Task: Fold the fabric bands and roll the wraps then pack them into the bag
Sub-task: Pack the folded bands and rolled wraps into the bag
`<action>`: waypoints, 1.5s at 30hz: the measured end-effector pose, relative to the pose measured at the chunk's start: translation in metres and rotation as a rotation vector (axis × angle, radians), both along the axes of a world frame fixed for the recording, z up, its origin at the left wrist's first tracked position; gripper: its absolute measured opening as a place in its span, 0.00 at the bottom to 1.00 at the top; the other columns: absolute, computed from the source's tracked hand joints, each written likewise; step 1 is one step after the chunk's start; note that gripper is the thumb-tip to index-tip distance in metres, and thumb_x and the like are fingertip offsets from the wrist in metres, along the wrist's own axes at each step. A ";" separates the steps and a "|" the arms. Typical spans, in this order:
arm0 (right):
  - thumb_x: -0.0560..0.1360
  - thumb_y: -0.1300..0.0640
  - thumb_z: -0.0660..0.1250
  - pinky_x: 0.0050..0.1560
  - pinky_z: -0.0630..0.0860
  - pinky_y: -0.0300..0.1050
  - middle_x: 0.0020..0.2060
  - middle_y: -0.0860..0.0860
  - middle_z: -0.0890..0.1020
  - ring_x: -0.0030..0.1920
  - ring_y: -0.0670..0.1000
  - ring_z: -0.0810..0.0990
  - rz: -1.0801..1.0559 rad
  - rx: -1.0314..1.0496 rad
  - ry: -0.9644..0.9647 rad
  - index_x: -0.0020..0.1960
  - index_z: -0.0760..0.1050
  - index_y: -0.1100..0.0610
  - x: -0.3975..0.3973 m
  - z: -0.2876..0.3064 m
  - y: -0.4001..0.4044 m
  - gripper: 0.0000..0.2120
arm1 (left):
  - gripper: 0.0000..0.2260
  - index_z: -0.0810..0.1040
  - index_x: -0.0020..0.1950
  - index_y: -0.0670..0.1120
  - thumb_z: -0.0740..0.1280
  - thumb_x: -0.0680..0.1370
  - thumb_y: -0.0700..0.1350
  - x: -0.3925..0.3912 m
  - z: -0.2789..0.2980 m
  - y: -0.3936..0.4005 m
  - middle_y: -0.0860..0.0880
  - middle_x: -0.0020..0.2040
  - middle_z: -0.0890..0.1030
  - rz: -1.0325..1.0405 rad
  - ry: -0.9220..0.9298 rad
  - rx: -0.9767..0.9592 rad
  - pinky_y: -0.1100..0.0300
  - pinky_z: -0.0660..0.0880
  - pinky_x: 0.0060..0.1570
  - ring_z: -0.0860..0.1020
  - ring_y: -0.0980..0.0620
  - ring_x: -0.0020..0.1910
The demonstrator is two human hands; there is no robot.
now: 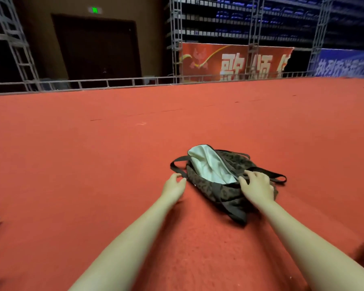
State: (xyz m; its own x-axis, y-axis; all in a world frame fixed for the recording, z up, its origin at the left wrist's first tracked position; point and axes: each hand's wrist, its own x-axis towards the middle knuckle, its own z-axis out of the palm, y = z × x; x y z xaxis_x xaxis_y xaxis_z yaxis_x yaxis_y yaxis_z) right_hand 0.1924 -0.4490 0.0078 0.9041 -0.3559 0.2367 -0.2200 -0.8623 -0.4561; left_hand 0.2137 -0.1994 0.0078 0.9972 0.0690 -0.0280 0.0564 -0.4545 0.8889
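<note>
I note the bag [216,185] lying open on the red carpet [93,164], limp and light; best gripped by its rim. Right hand [257,186] rests spread on it; left hand [173,185] loosely curled, empty.

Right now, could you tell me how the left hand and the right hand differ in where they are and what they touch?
The right hand rests on the bag at its open mouth, fingers spread; the left hand sits beside the bag, fingers loosely curled by its strap. Both reach forward over the red carpet.
</note>
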 end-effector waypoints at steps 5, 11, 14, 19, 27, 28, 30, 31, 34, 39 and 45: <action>0.78 0.41 0.55 0.63 0.66 0.56 0.67 0.55 0.71 0.68 0.58 0.67 0.000 0.004 0.176 0.73 0.63 0.50 0.022 -0.032 -0.010 0.26 | 0.26 0.61 0.73 0.46 0.63 0.77 0.51 0.045 -0.025 -0.051 0.45 0.66 0.73 0.021 -0.001 -0.213 0.48 0.72 0.62 0.75 0.45 0.61; 0.76 0.45 0.64 0.60 0.70 0.46 0.61 0.49 0.79 0.62 0.51 0.76 0.135 0.229 0.028 0.64 0.74 0.51 0.019 -0.041 -0.011 0.19 | 0.24 0.66 0.72 0.43 0.65 0.75 0.37 0.056 -0.025 -0.056 0.44 0.70 0.70 -0.017 -0.035 -0.094 0.59 0.67 0.65 0.70 0.48 0.67; 0.75 0.51 0.68 0.51 0.68 0.38 0.53 0.50 0.83 0.53 0.47 0.79 0.225 0.435 -0.110 0.56 0.80 0.56 0.004 -0.026 -0.004 0.13 | 0.22 0.67 0.71 0.40 0.63 0.76 0.36 0.033 -0.013 -0.031 0.43 0.70 0.70 0.019 -0.120 -0.032 0.63 0.63 0.64 0.69 0.48 0.68; 0.73 0.57 0.70 0.51 0.66 0.33 0.49 0.48 0.81 0.52 0.46 0.78 0.353 0.496 -0.283 0.54 0.80 0.57 -0.034 0.020 0.048 0.10 | 0.22 0.69 0.70 0.41 0.66 0.77 0.40 -0.046 0.027 0.050 0.42 0.66 0.74 0.061 -0.327 0.215 0.61 0.64 0.62 0.71 0.46 0.66; 0.74 0.55 0.69 0.61 0.71 0.42 0.53 0.51 0.82 0.56 0.49 0.78 0.556 0.620 -0.368 0.57 0.80 0.55 -0.121 0.051 0.172 0.12 | 0.24 0.65 0.73 0.43 0.66 0.77 0.42 -0.223 0.078 0.179 0.44 0.69 0.71 0.180 -0.381 0.485 0.63 0.62 0.63 0.68 0.47 0.69; 0.74 0.56 0.69 0.61 0.72 0.43 0.52 0.50 0.82 0.55 0.48 0.79 0.567 0.671 -0.383 0.56 0.81 0.55 -0.133 0.052 0.181 0.11 | 0.23 0.68 0.72 0.44 0.66 0.77 0.42 -0.245 0.076 0.188 0.45 0.68 0.73 0.166 -0.366 0.523 0.62 0.63 0.63 0.69 0.47 0.68; 0.75 0.57 0.68 0.59 0.72 0.41 0.51 0.49 0.82 0.54 0.47 0.79 0.565 0.749 -0.405 0.54 0.81 0.55 -0.156 0.050 0.193 0.09 | 0.18 0.74 0.66 0.45 0.66 0.76 0.41 -0.287 0.067 0.197 0.46 0.62 0.77 0.089 -0.360 0.599 0.62 0.65 0.59 0.73 0.48 0.64; 0.75 0.57 0.68 0.59 0.72 0.41 0.50 0.49 0.82 0.54 0.47 0.79 0.548 0.772 -0.417 0.53 0.82 0.55 -0.166 0.047 0.195 0.09 | 0.16 0.76 0.63 0.44 0.66 0.75 0.40 -0.309 0.060 0.196 0.46 0.60 0.79 0.041 -0.347 0.625 0.63 0.65 0.56 0.74 0.48 0.62; 0.76 0.57 0.66 0.57 0.72 0.43 0.47 0.49 0.81 0.53 0.49 0.78 0.473 0.775 -0.424 0.52 0.82 0.55 -0.193 0.029 0.191 0.08 | 0.12 0.78 0.60 0.42 0.63 0.77 0.42 -0.363 0.029 0.181 0.43 0.58 0.80 -0.119 -0.247 0.732 0.60 0.66 0.54 0.75 0.46 0.59; 0.77 0.56 0.65 0.49 0.67 0.44 0.42 0.53 0.78 0.50 0.55 0.76 0.390 0.567 -0.363 0.50 0.82 0.57 -0.216 0.000 0.152 0.08 | 0.14 0.78 0.59 0.47 0.60 0.78 0.51 -0.394 0.003 0.179 0.48 0.58 0.81 -0.269 -0.191 0.843 0.56 0.72 0.54 0.76 0.48 0.58; 0.76 0.47 0.65 0.50 0.70 0.47 0.40 0.49 0.81 0.48 0.50 0.75 0.675 0.085 -0.144 0.35 0.82 0.56 -0.213 0.034 0.154 0.17 | 0.14 0.75 0.63 0.50 0.63 0.77 0.47 -0.365 0.006 0.224 0.49 0.53 0.75 0.132 -0.361 0.556 0.55 0.69 0.60 0.74 0.50 0.56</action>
